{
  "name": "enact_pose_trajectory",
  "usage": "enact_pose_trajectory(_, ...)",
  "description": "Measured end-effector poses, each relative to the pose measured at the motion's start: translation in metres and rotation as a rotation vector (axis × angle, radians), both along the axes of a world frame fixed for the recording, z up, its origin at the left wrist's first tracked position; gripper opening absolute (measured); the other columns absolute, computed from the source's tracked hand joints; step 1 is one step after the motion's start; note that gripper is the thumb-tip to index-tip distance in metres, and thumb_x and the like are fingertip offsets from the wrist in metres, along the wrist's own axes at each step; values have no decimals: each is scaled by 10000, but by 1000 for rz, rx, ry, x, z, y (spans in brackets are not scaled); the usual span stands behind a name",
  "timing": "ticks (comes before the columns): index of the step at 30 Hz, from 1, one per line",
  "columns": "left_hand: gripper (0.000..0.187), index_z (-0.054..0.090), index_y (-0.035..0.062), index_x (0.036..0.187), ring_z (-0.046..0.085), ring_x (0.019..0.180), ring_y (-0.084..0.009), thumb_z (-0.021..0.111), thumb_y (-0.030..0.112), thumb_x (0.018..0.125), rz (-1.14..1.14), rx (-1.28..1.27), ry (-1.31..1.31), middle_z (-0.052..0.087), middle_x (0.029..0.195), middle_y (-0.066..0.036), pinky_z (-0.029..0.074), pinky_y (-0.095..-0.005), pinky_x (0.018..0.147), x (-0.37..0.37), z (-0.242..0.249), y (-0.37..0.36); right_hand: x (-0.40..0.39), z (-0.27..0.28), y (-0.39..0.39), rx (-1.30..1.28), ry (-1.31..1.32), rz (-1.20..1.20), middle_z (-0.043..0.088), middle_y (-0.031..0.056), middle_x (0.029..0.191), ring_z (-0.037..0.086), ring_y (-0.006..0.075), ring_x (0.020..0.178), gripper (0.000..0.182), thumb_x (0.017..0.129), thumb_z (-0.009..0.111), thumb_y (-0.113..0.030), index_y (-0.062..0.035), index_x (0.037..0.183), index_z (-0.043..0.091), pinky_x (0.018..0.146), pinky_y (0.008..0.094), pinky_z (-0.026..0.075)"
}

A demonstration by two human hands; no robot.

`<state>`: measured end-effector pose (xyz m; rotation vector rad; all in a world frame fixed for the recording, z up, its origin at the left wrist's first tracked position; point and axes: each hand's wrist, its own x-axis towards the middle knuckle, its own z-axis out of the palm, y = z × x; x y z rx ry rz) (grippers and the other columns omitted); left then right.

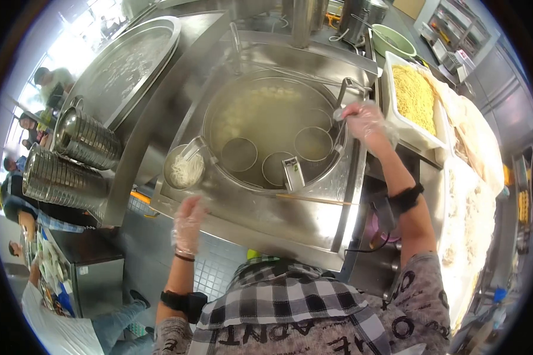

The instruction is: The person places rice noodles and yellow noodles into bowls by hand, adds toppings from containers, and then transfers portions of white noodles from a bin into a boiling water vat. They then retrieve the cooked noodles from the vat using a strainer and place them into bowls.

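Observation:
A large round pot (266,89) of cloudy, steaming liquid is set into the steel counter, with several wire strainers hanging in it. My right hand (364,121), in a clear plastic glove, is closed on a strainer handle (339,114) at the pot's right rim. My left hand (189,222), also gloved, hovers in front of the counter's left edge, below a strainer of white noodles (187,171). Its fingers look curled together, and I cannot make out anything in them. A thin wooden stick (314,200) lies along the counter in front of the pot.
Stacked metal bowls (62,183) stand at the left beside a big round pan (121,68). On the right are a white bin of yellow noodles (413,97), a floury surface (465,219) and a green basin (393,41). Other people (53,83) are at the far left.

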<state>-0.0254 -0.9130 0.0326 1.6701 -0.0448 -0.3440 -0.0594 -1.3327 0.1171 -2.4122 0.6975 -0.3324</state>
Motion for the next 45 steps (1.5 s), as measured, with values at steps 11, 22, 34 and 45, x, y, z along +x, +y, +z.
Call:
enact_pose_trajectory(11, 482, 453, 14, 1195, 584, 881, -211, 447, 389, 891, -918, -767, 835, 603, 990, -125, 477, -347, 762, -30, 95, -284, -100, 124, 64, -272, -603, -421, 639, 35, 744, 588, 101, 706, 131, 680, 564, -25, -64, 778, 643, 682, 234, 452)
enact_pose_trajectory(22, 317, 481, -14, 1153, 508, 1043, -215, 474, 143, 878, -825, -869, 497, 532, 1135, -101, 373, -373, 928, 12, 112, -213, -124, 72, 112, 993, -449, 276, 588, 148, 924, 571, 192, 631, 314, 822, 528, -180, 49, 1032, 483, 567, 272, 473)
enact_pose_trajectory(34, 340, 593, 55, 966, 585, 855, -283, 608, 329, 766, 434, 464, -1024, 612, 939, -138, 466, -371, 748, 151, 158, 82, -25, -36, 107, 2459, -163, 281, 433, 16, 765, 409, 99, 569, 529, 837, 436, -60, -19, 1319, 222, 469, 227, 327)
enact_pose_trajectory(45, 351, 567, 54, 1059, 574, 984, -234, 471, 282, 810, 400, 1503, -17, 575, 1101, -101, 465, -320, 830, 252, 269, 384, -36, -23, 145, 1150, -249, 271, 336, -51, 532, 337, 54, 408, 402, 835, 530, -176, 27, 1164, 424, 348, 198, 254)
